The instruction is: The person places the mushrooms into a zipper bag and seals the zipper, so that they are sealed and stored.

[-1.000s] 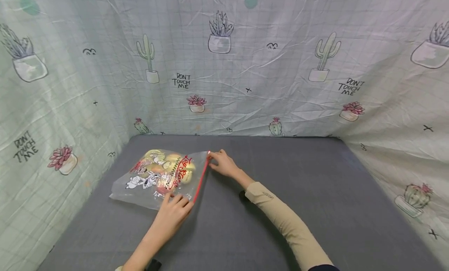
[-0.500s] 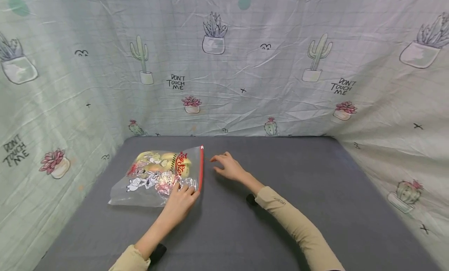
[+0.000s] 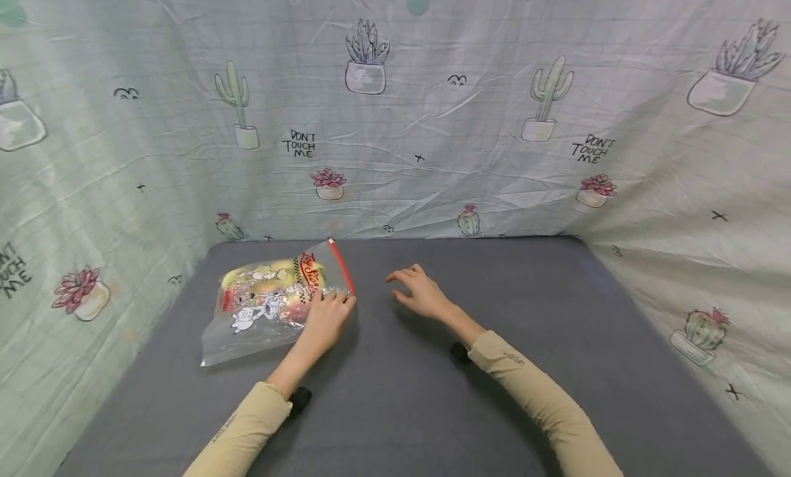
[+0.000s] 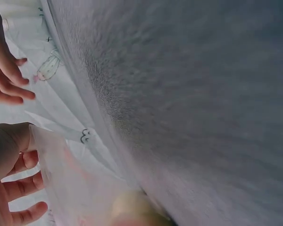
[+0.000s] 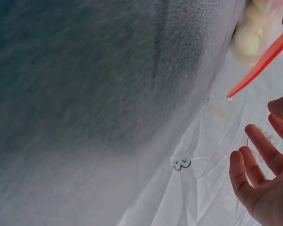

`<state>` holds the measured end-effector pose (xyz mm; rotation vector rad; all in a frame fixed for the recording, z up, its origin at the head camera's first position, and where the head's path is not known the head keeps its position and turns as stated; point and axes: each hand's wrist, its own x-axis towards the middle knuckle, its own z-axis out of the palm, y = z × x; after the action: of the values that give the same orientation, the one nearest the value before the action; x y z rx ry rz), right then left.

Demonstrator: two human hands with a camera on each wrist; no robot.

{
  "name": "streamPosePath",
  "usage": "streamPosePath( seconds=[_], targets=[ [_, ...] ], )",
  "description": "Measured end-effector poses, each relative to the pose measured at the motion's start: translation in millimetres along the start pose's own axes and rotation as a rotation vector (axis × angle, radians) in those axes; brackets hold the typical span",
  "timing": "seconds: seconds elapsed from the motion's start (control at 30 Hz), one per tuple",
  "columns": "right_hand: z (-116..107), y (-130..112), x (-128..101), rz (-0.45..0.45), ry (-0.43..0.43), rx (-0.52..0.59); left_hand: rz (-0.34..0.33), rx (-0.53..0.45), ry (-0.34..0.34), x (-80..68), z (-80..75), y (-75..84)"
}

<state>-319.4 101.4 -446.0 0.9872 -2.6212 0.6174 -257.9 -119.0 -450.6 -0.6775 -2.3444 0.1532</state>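
Observation:
A clear zip bag (image 3: 256, 312) printed with red lettering and cartoon figures is at the left of the table, with yellow and reddish round things inside. Its red zip strip (image 3: 341, 265) runs along the right edge. My left hand (image 3: 327, 319) pinches the bag at the near corner by the strip, thumb and forefinger meeting on the plastic (image 4: 61, 165) in the left wrist view. To the right, my right hand (image 3: 423, 295) hovers apart from the bag, fingers loosely bent and holding nothing. The red strip's free end (image 5: 245, 84) shows near that hand in the right wrist view.
A dark grey cloth (image 3: 395, 408) covers the table. Behind and at both sides hangs a pale curtain (image 3: 402, 120) with cactus prints, meeting the table's far edge. A black wrist device (image 3: 460, 353) sits under the right wrist.
My right hand has let go of the far end of the zip strip and moved right. The left hand has moved away from me, swinging the bag so its zip end points farther back.

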Motion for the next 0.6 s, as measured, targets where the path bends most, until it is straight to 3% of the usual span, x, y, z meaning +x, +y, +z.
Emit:
streamPosePath(
  seconds=[0.17,0.3,0.43,0.6],
  targets=[
    [-7.8,5.7,-5.2,-0.006,0.033,-0.021,-0.055,-0.052,-0.049,11.6,10.6,-2.0],
    [-14.3,12.4,-8.6,0.002,0.056,-0.047,-0.079,-0.101,-0.026,17.5,19.6,-0.3],
    [-17.8,19.1,-12.7,-0.006,0.082,-0.054,-0.066,-0.138,0.006,20.5,25.9,2.4],
    [-19.1,26.0,-18.4,-0.006,0.078,-0.088,-0.034,-0.191,-0.052,21.2,29.0,4.4]
  ],
)
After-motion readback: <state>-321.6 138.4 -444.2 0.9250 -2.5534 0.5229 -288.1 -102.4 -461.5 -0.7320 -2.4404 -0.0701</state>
